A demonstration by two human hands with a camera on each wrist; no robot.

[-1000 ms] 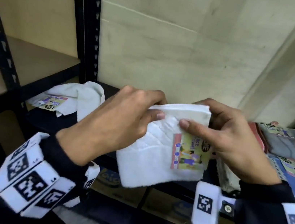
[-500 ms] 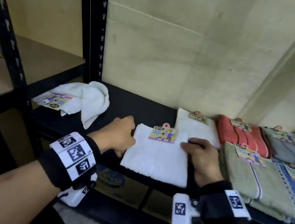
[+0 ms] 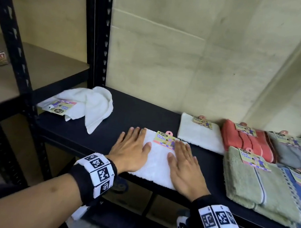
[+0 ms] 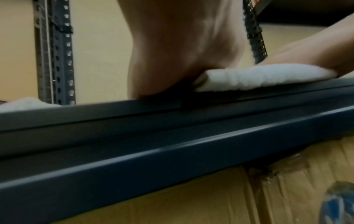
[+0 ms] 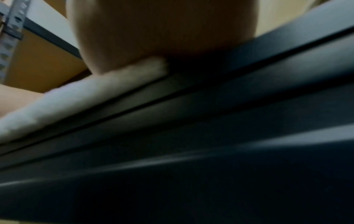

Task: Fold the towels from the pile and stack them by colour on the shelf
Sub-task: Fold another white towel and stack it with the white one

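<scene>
Left hand (image 3: 131,149) and right hand (image 3: 185,165) lie flat, fingers straight, pressing a folded white towel (image 3: 156,159) at the shelf's (image 3: 130,111) front edge. It sits apart from the other folded white towel (image 3: 199,134) just behind it. Risk: its near edge reaches the shelf lip; lifting it loosely to stack could spring the fold open or drop it. One crumpled white towel (image 3: 89,103) remains unfolded at left. The card label (image 3: 165,138) reads "ENE Face Towel".
</scene>
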